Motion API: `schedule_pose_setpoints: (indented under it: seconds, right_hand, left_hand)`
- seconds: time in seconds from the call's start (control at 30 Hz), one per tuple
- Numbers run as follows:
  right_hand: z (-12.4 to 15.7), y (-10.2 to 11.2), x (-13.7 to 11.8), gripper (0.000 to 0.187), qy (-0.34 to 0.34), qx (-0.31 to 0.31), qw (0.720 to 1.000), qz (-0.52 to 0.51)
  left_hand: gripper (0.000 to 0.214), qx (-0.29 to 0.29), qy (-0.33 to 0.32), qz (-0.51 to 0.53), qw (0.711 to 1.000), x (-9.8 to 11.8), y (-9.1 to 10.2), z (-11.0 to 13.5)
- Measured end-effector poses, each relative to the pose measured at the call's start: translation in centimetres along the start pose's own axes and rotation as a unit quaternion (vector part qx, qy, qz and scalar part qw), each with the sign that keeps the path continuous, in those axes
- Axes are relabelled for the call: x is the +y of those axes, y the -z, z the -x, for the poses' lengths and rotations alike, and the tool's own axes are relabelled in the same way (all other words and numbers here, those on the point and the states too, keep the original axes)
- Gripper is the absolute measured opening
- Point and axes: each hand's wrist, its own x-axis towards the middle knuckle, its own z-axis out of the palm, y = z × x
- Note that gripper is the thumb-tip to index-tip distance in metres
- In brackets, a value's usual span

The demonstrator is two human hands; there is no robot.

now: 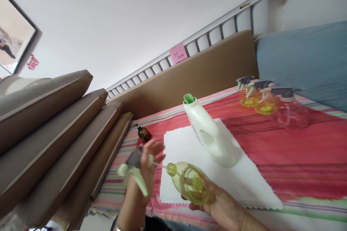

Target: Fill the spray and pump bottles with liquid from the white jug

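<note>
My left hand [149, 168] holds a spray trigger head [134, 169], grey and pale green and somewhat blurred. Its thin dip tube runs to the open neck of a clear yellow spray bottle [187, 182]. The bottle lies tilted in my right hand [217, 200], whose fingers are closed round its base. Beyond it, on a white cloth with scalloped edges [176, 144], stands a large pale-green jug [213, 133] with a green spout in its uncapped mouth. Behind my left hand is a small amber pump bottle [144, 134].
On the red striped tablecloth [284, 151] at the right stand two yellow spray bottles [265, 107] [247, 100] and a pink one [291, 113]. Brown padded cushions [54, 144] line the left side. A white radiator [200, 41] with a pink note [178, 53] runs behind.
</note>
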Motion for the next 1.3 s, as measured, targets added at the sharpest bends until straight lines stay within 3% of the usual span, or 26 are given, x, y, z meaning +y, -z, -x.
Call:
schedule_pose_setpoints:
  seconds: [0.13,0.23,0.4,0.57,0.83,1.2,1.3]
  right_hand:
    - [0.3,-1.0,0.0,0.054,0.015,0.006,1.000,0.011]
    - [0.3,-1.1,-0.1,0.054,0.013,0.016,0.999,0.027]
    - [0.1,-0.8,-0.2,0.055,0.023,0.042,0.998,0.033]
    - [-0.1,-1.2,-0.4,0.056,0.033,0.040,0.998,0.039]
    - [0.2,-1.6,0.3,0.064,0.028,0.057,0.997,0.042]
    - [1.0,-2.6,-0.7,0.078,0.015,-0.012,0.999,0.028]
    - [1.1,-2.7,-0.9,0.070,0.007,-0.025,0.997,0.069]
  left_hand:
    - [0.045,-0.052,0.041,-0.038,0.997,-3.5,-1.3,0.9]
    - [0.045,-0.062,0.046,-0.041,0.996,-4.4,-1.7,1.0]
    - [0.044,-0.060,0.034,-0.057,0.996,-3.3,-1.3,0.5]
    - [0.032,-0.065,0.012,-0.139,0.988,-1.9,-0.5,0.3]
    - [0.039,-0.062,0.047,-0.132,0.988,-3.8,-0.8,0.4]
    - [0.038,-0.032,0.076,-0.070,0.994,-3.6,-1.2,0.2]
    - [0.037,-0.018,0.083,-0.087,0.993,-3.4,-1.1,0.0]
